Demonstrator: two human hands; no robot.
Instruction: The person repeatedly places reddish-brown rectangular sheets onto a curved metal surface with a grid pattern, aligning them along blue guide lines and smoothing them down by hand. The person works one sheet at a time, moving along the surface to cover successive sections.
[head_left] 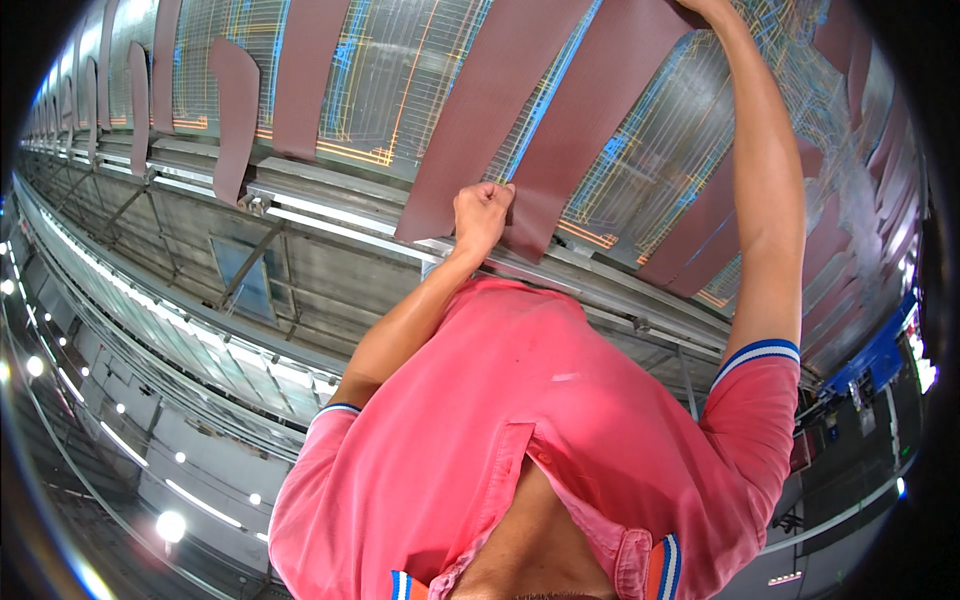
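A long maroon strip of flat sheet material (588, 130) lies slanting across the marked table top (375, 75). At its near left corner my left hand (483, 215) is closed, thumb and fingers pinched on the strip's edge. My right arm reaches far forward, and my right hand (706, 6) is at the far end of the same strip. The top edge of the view cuts that hand off, so its fingers are hidden. Just left of this strip lies a second maroon strip (490, 110), its near end hanging over the table's front edge.
Several more maroon pieces, such as a curved one (235, 110), line the table to the left, some overhanging. Others (700, 245) lie to the right beside crumpled clear film (835, 110). A metal rail (340, 215) runs along the front edge, close to my body.
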